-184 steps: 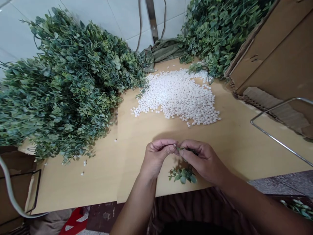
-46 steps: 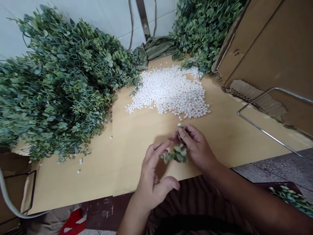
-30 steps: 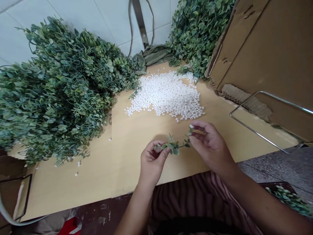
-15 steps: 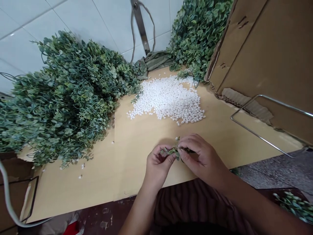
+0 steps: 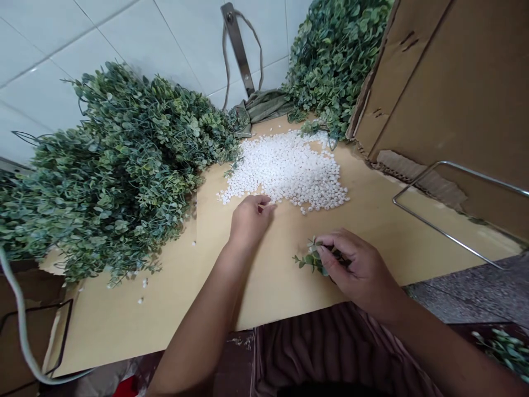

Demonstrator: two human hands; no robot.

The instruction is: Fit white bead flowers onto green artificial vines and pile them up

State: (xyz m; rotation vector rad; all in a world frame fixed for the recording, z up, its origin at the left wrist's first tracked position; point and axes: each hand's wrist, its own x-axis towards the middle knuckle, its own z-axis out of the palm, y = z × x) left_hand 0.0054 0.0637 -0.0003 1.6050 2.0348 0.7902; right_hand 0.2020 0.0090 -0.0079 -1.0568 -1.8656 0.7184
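Observation:
My right hand (image 5: pixel 357 267) pinches a small green leafy sprig (image 5: pixel 308 260) between thumb and fingers, just above the board. Its leaves stick out to the left of the fingertips, and the rest is hidden by the hand. My left hand (image 5: pixel 251 219) is at the front edge of a heap of small white beads (image 5: pixel 285 165). Its thumb and forefinger are drawn together there; what lies between them, if anything, is too small to make out.
A big mound of artificial greenery (image 5: pixel 136 165) covers the left side, and another bunch (image 5: pixel 336 60) stands at the back right. A cardboard box (image 5: pixel 450 105) and a bent metal wire frame (image 5: pixel 446 234) border the right. Several loose beads lie on the tan board (image 5: pixel 165 325).
My left hand has let go of the sprig and moved forward and left to the beads. My right hand keeps the sprig and has shifted slightly right.

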